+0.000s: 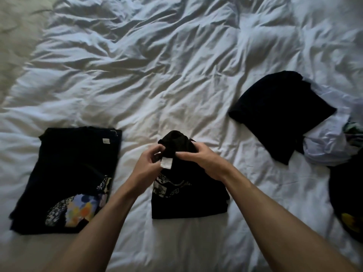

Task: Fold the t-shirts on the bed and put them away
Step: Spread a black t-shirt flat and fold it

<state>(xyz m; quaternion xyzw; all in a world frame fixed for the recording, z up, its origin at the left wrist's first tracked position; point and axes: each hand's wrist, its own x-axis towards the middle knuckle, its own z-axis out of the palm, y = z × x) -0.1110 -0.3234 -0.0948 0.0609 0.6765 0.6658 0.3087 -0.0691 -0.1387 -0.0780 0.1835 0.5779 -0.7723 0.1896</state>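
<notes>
Grip: both hands hold the top edge of the black shirt [188, 201] at the middle of the bed [176, 79], raised a little off the duvet.
Left hand [146, 165]: fingers curled, thumb and fingertips pinching the dark cloth just left of the white tag [166, 163].
Right hand [202, 160]: fingers curled over the bunched collar, pinching it just right of the tag; the thumb lies along the fold.
Tag: hangs between the two hands, just under the pinched edge.
Black shirt: already folded narrow; its lower part lies flat on the duvet below the grip, between the two forearms, with a pale print showing just beneath the tag. A hump of cloth stands above the fingers.
Folded stack [66, 179]: left of the grip and apart from it, a dark shirt lying flat and squared, with a small white label near its top right corner and a many-coloured print at its lower right.
Dark shirt [279, 112]: up and to the right of the grip, well apart, loosely laid and partly over a white garment [326, 146].
White garment: crumpled, further right of the grip, with a patterned bit at the frame edge.
Dark item [347, 209]: at the far right edge, below the white garment, with a yellow patch; what it is I cannot tell.
Bed: rumpled white duvet under everything.
</notes>
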